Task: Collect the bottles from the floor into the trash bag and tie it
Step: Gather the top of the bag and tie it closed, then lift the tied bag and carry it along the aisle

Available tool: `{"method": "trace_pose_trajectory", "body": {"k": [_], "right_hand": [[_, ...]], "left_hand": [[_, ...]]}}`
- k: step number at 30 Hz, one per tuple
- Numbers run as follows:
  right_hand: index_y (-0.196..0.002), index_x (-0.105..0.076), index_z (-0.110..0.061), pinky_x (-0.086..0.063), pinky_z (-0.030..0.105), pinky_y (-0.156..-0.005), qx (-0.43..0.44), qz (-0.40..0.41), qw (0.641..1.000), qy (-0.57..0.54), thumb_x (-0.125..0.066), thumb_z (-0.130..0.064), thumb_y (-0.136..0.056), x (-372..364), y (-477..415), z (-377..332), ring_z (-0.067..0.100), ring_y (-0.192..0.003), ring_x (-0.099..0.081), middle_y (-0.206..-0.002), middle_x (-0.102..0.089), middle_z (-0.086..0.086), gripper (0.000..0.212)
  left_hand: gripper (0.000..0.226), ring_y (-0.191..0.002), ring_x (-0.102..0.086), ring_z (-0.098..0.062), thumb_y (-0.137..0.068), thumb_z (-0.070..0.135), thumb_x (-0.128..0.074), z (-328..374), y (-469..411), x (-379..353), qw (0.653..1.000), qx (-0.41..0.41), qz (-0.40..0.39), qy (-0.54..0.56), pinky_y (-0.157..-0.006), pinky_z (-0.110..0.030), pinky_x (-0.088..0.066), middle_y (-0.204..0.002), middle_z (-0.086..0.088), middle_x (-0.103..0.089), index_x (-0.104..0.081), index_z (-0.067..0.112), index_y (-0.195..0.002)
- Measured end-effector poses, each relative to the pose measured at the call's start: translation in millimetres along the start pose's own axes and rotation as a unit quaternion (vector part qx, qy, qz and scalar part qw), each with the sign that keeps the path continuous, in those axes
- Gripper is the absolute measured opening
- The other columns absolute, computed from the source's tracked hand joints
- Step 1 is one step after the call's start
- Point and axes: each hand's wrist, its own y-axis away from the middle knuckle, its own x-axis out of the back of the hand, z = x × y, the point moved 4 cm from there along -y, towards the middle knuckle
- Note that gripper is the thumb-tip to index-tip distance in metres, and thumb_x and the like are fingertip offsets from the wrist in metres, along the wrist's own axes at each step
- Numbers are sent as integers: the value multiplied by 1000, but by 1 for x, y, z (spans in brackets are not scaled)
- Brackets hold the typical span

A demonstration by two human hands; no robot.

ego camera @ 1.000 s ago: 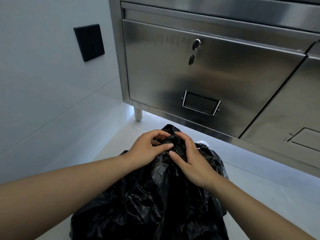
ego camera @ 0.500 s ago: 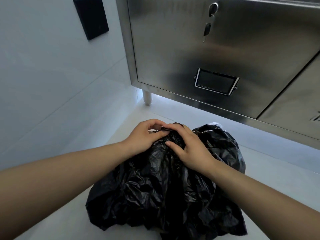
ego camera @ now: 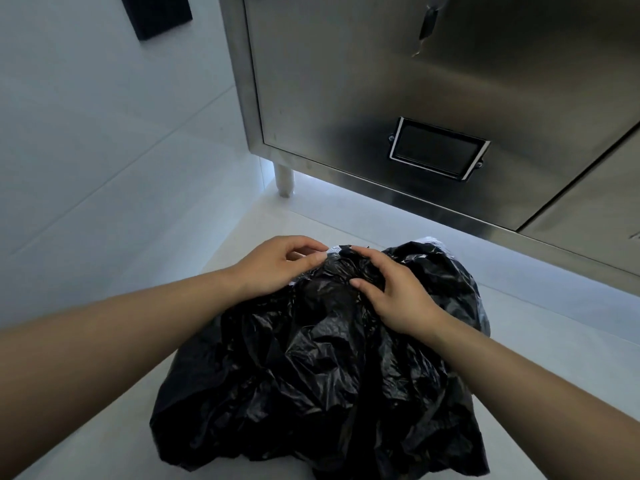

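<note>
A bulging black trash bag (ego camera: 322, 382) sits on the pale floor in front of me. Its gathered top is bunched between both hands. My left hand (ego camera: 277, 265) pinches the plastic at the top from the left, thumb and fingertips closed on it. My right hand (ego camera: 391, 292) lies over the bunched neck from the right, fingers curled into the plastic. A bit of clear, pale plastic (ego camera: 429, 240) shows at the bag's far edge. No loose bottles are visible on the floor; the bag's contents are hidden.
A stainless steel cabinet (ego camera: 346, 98) with a label holder (ego camera: 438, 148) stands close behind the bag, raised on a leg (ego camera: 284, 180). A key (ego camera: 426, 27) hangs in its lock. A white wall with a black panel (ego camera: 156, 13) is at the left.
The view has tilted down, so the cabinet rides higher in frame. The bag's top sits lower, and both hands keep working the gathered neck, staying close together.
</note>
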Motion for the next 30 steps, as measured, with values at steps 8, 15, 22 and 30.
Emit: {"method": "trace_pose_trajectory", "body": {"k": [8, 15, 22, 30], "right_hand": [[-130, -48, -13, -34, -1, -56, -149, 37, 988, -4, -58, -25, -92, 49, 42, -53, -2, -53, -54, -102, -64, 7, 42], [-128, -49, -9, -34, 4, -67, -224, 61, 972, -15, -52, -16, -94, 138, 102, -196, 8, -77, -61, -97, -65, 9, 35], [-129, -48, -8, -31, 11, -93, -234, 96, 967, -17, -48, -13, -95, 287, 144, -358, 22, -115, -53, -124, -58, 9, 34], [-128, -49, -14, -36, 17, -91, -268, 244, 932, -6, -49, -15, -95, 431, 221, -480, 14, -110, -53, -119, -59, -1, 32]], "left_hand": [[34, -100, -56, -3, -85, 54, -51, 65, 49, 29, 987, 10, -35, -157, -84, -17, -43, -109, 14, -61, -58, 35, -111], [59, -107, -55, -17, -83, 67, -38, 211, 136, 105, 940, -3, -108, -323, -87, -30, -44, -119, 1, -59, -51, 26, -125], [70, -113, -54, -20, -79, 69, -33, 418, 195, 183, 937, -52, -93, -333, -91, -29, -40, -129, 0, -56, -49, 22, -129], [79, -119, -49, -19, -74, 74, -24, 599, 241, 214, 899, -171, -124, -384, -99, -40, -40, -132, 4, -53, -46, 25, -132]]}}
